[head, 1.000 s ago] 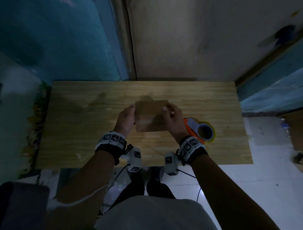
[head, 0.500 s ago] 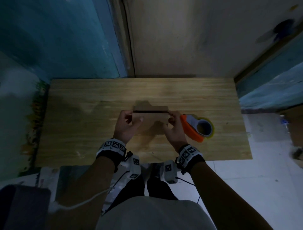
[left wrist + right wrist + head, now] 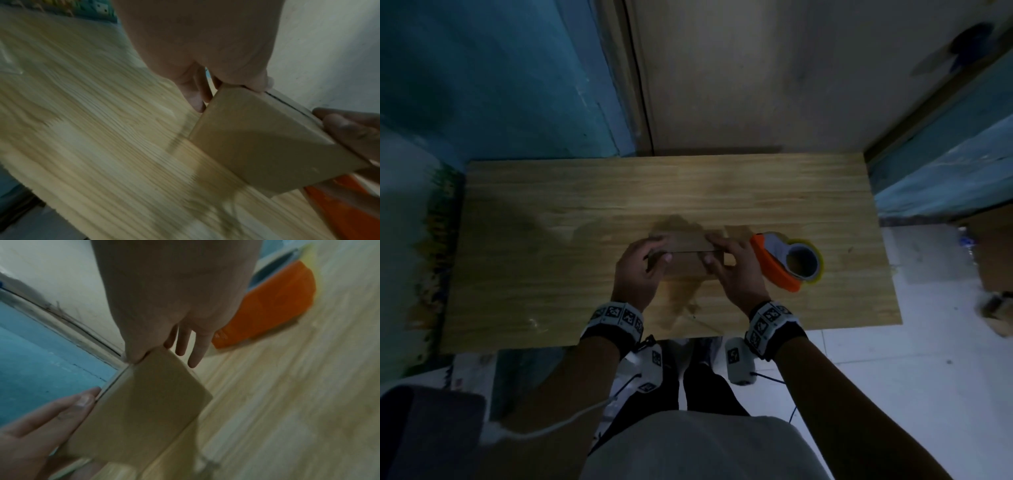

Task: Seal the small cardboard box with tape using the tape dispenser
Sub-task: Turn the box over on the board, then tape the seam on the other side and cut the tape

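Small cardboard box [image 3: 685, 255] held between both hands over the wooden table [image 3: 551, 240], near its centre.

Head view: the left hand [image 3: 640, 270] grips the box end at 9 o'clock and the right hand [image 3: 732, 270] the end at 3 o'clock, each thumb laid on top beside the dark flap seam. The orange tape dispenser [image 3: 787, 262] lies just beside the right hand at 3 o'clock. Left wrist view: thumb on the upper box [image 3: 267, 146] edge, fingers [image 3: 193, 95] extended down the far side, clamped on the box. Right wrist view: thumb on the box [image 3: 148, 410] corner, fingers [image 3: 195, 353] straight and slightly apart behind it; the dispenser [image 3: 271, 305] sits at 1 o'clock.
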`<move>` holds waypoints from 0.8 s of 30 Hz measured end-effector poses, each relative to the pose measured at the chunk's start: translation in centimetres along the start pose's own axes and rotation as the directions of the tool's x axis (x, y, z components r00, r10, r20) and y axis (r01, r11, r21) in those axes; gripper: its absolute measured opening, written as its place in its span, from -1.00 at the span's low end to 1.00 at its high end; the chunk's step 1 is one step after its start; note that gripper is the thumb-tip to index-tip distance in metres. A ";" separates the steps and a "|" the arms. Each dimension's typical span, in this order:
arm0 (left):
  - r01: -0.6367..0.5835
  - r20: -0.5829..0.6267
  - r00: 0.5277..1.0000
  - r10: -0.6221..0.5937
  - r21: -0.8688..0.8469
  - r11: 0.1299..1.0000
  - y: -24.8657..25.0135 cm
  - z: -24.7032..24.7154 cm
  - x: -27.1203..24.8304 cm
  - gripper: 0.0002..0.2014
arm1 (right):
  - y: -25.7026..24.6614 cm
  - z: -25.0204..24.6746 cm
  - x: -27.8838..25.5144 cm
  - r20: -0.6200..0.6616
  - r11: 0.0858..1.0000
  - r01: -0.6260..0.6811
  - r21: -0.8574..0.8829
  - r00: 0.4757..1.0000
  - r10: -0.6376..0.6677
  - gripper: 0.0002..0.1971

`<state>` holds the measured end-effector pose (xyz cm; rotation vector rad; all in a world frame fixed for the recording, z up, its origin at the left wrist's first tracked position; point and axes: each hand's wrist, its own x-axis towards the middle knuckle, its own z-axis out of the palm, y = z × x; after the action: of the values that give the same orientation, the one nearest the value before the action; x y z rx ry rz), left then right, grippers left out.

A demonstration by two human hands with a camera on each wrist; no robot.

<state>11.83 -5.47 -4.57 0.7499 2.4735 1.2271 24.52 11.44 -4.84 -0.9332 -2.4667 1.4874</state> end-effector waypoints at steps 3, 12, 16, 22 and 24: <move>0.018 -0.005 1.000 -0.018 -0.003 1.000 0.2 0.0 0.1 -0.72 | 0.1 -2.0 0.4 -0.031 0.992 0.067 -0.105 0.997 -0.070 -0.62; 0.101 0.001 0.995 -0.101 0.038 0.994 0.5 0.1 0.3 -0.72 | 5.0 -7.6 -1.2 -0.176 0.708 -0.290 -0.644 0.957 0.231 -0.34; 0.121 0.005 0.993 -0.121 0.034 0.992 0.6 0.0 0.4 -0.71 | 5.3 -8.1 -1.4 -0.171 0.722 -0.245 -0.647 0.970 0.175 -0.43; 0.137 0.011 0.991 -0.137 0.009 0.991 0.4 0.0 0.3 -0.71 | -0.2 -11.1 1.5 -0.048 0.930 -0.097 -0.356 0.995 0.085 -0.52; 0.134 0.010 0.991 -0.134 0.009 0.991 0.5 -0.1 0.3 -0.71 | -3.4 -11.3 2.5 0.015 0.953 -0.002 -0.304 1.000 0.006 -0.55</move>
<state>11.72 -5.16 -4.15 0.5794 2.4768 1.1627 25.45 20.33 3.25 -0.9750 -2.7584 1.1361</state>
